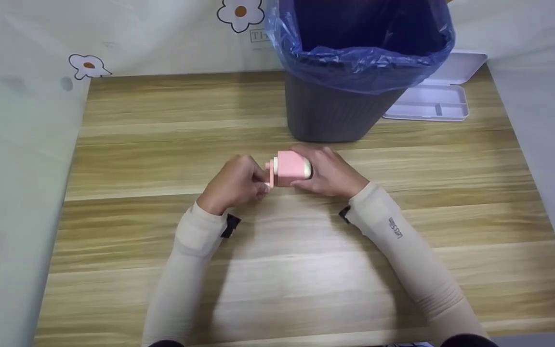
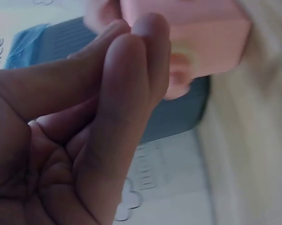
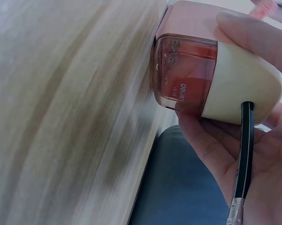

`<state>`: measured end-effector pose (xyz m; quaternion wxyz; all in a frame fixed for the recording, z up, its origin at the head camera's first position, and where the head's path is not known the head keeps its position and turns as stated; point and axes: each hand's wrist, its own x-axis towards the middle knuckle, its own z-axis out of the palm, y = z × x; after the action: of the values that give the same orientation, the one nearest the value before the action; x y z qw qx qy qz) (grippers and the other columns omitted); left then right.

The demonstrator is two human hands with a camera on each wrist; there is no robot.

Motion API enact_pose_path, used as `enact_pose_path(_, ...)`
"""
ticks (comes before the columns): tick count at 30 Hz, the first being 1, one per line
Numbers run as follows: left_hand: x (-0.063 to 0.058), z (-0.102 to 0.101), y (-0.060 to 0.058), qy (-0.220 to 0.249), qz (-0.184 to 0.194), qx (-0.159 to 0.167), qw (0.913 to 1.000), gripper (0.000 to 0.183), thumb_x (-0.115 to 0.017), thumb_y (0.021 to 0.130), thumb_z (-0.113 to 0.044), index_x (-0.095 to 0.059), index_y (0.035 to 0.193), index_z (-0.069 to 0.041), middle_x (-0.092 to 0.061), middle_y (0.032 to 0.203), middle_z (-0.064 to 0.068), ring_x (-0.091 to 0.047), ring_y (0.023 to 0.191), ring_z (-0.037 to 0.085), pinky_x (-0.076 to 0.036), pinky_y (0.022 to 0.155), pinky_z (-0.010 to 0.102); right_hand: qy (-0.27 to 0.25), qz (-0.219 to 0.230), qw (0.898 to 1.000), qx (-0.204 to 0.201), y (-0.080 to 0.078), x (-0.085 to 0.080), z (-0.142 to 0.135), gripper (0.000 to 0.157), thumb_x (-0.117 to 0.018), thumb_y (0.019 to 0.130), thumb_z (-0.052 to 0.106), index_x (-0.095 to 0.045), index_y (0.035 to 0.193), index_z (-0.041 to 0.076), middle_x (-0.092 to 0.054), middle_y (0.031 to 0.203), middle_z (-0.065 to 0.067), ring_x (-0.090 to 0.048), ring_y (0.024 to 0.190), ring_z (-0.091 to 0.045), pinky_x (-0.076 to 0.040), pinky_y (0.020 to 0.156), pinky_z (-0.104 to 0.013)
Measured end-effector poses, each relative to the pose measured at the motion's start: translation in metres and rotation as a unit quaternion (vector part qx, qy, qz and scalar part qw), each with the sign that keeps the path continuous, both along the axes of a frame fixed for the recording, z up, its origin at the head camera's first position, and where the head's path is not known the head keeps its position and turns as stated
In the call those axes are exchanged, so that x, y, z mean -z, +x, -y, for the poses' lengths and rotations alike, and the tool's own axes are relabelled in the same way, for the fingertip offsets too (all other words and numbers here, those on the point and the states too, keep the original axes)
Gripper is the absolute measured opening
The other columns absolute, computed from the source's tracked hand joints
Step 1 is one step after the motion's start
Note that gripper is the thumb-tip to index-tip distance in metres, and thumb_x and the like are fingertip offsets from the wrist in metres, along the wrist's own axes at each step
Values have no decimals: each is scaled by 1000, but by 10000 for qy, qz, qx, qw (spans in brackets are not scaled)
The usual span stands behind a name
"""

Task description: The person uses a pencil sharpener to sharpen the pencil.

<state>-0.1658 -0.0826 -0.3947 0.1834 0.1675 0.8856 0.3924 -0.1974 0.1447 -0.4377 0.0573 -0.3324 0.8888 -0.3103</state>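
My right hand (image 1: 333, 171) grips a pink and cream crank pencil sharpener (image 1: 291, 165) from its right side, over the wooden tabletop. A dark pencil (image 3: 245, 150) with a silvery end sticks out of the hole in the cream face, along the palm. Through the sharpener's clear window (image 3: 187, 70), shavings show in the right wrist view. My left hand (image 1: 236, 183) pinches the end of the pink crank (image 1: 271, 174) on the sharpener's left side. In the left wrist view, thumb and fingertips meet beside the sharpener body (image 2: 211, 42) and hide the handle between them.
Just behind the hands stands a dark grey trash bin (image 1: 328, 113) lined with a blue plastic bag (image 1: 369, 72). A pale lilac pencil case (image 1: 451, 103) lies with its lid up behind the bin's right side. Light, flower-printed sheeting (image 1: 162, 38) borders the table.
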Motion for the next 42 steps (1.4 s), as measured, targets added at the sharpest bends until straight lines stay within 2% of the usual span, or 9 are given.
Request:
enact_pose_path(3, 13, -2, -1, -105, 78, 43, 9999, 11, -69, 75, 3, -73, 67, -4, -62, 55, 2, -51, 49, 8, -44, 50, 23, -19, -14, 10000, -18, 0, -1, 0, 59, -78, 70, 30, -54, 121, 12, -63, 97, 1, -57, 80, -14, -46, 68, -32)
enact_pose_path(11, 36, -4, -11, 166, 624, -336, 9973, 8, -67, 77, 6, -73, 74, 1, -67, 67, 8, -64, 56, 19, -51, 51, 25, -86, 25, 10000, -12, 0, 0, 1, 59, -78, 70, 28, -54, 120, 11, -63, 96, 1, -57, 80, -14, -47, 69, -31)
enact_pose_path(18, 44, -5, -24, 174, 711, -566, 9957, 9, -65, 77, 6, -73, 75, 2, -67, 74, 10, -64, 58, 18, -52, 52, 26, -142, -3, 9999, -1, 0, 0, 2, 56, -79, 69, 26, -55, 118, 14, -61, 95, 4, -56, 78, -13, -46, 67, -31)
enact_pose_path(25, 46, -5, -34, 585, 1240, -821, 9872, 5, -67, 78, 6, -70, 82, 7, -69, 75, 15, -66, 60, 27, -54, 56, 33, -81, -47, 10000, 4, 0, 1, 1, 60, -78, 69, 28, -53, 121, 11, -62, 100, 1, -56, 80, -14, -46, 69, -32)
enact_pose_path(34, 46, -4, -46, 426, 734, -875, 9925, 12, -60, 80, 6, -72, 85, 5, -69, 80, 16, -67, 62, 25, -54, 55, 32, -89, -66, 9999, -27, 1, 2, 2, 59, -77, 70, 31, -53, 120, 10, -62, 99, 1, -57, 82, -15, -46, 70, -33)
enact_pose_path(42, 33, -5, -56, 27, 189, -1026, 9945, 10, -65, 81, -1, -74, 85, -2, -70, 82, 10, -63, 64, 16, -50, 57, 25, -38, -45, 10000, 30, 1, 1, 1, 59, -77, 71, 31, -53, 121, 11, -63, 99, 1, -57, 80, -15, -46, 68, -33)
